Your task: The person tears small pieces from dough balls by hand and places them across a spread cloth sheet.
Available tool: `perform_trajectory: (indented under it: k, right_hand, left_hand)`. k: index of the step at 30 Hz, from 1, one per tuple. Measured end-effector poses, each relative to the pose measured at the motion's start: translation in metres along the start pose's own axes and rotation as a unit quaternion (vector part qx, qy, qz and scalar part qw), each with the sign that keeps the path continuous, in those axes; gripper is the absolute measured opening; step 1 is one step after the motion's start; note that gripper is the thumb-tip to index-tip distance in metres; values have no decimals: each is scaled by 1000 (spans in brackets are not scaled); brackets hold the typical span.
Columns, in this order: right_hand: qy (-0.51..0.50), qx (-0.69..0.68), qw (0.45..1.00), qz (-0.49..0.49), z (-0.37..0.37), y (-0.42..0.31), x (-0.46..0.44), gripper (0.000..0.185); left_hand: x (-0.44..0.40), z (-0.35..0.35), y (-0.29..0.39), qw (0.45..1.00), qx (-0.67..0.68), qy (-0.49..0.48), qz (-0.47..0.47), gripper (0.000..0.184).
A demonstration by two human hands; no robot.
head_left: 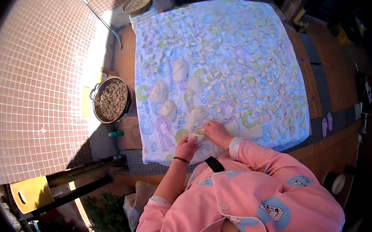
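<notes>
Near the front edge of a printed cloth [160, 155], my left hand [187, 148] pinches a small pale piece of dough [196, 137]. My right hand [216, 133] has its fingers curled at the same piece, from the right side. Just beyond them lies a larger dough lump [198, 114], close to the fingers. Several more lumps rest farther off, among them one on the left [158, 92] and one at the back [181, 69]. Many small pale pieces [253, 81] are scattered over the middle, right and far parts of the cloth.
A metal pot [129, 104] of small pale chunks stands left of the cloth. A round pan [150, 7] of pale pieces is at the far left corner. A green bottle [116, 134] lies by the pot. Lilac slippers [327, 124] are on the floor at right.
</notes>
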State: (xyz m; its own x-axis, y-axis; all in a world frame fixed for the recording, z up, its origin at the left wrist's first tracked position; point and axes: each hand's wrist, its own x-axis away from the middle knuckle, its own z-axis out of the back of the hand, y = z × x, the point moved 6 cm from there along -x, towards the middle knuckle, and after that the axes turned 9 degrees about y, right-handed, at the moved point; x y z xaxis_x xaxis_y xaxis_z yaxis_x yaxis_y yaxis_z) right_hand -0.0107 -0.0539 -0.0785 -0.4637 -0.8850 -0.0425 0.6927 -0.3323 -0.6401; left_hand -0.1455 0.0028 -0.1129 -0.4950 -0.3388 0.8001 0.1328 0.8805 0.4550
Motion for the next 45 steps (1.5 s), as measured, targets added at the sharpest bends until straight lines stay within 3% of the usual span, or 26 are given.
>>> perform_trajectory:
  k: [2, 3, 6, 8, 15, 20, 24, 26, 30, 32, 36, 39, 41, 45]
  right_hand:
    - [111, -9, 994, 7, 18, -6, 2, 10]
    - [114, -5, 993, 4, 21, -5, 5, 10]
    - [56, -73, 995, -21, 27, 0, 16, 14]
    - [-101, -318, 929, -162, 13, 5, 27, 19]
    - [-50, -295, 943, -144, 24, 16, 40, 20]
    - [-32, -296, 931, -209, 23, 32, 51, 21]
    - [34, -239, 959, -151, 36, 33, 47, 19]
    - [70, -137, 985, -80, 41, 30, 42, 15]
    - [37, -94, 994, 27, 26, 18, 36, 12]
    - [-12, 1, 993, 115, 10, 6, 36, 12]
    - [24, 55, 994, 89, 9, 8, 31, 11]
    - [42, -6, 992, 117, 27, -2, 32, 14]
    - [-74, -294, 952, -35, 23, 2, 32, 20]
    - [-139, -412, 893, -117, 19, -1, 45, 24]
  left_hand:
    - [3, -4, -1, 1000, -4, 3, 3, 28]
    - [3, -7, -2, 1000, -5, -2, 5, 28]
    - [6, -11, -7, 1000, 14, -24, 2, 27]
    - [7, -17, -12, 997, 17, -77, -3, 28]
    - [18, -34, -21, 997, -50, -21, -55, 31]
    - [11, -36, -32, 989, -102, 22, -106, 32]
    - [19, -32, -27, 985, -70, 76, -139, 30]
    - [23, -10, -24, 974, -34, 197, -106, 27]
    - [14, 15, -27, 978, -24, 174, -114, 23]
    - [15, 12, -33, 986, 33, 133, -93, 22]
    - [31, 0, -34, 982, 60, 154, -95, 23]
    - [44, -7, -32, 984, 73, 130, -102, 19]
    - [47, -14, -30, 990, 59, 93, -93, 18]
    - [43, -19, -35, 998, 29, 39, -48, 19]
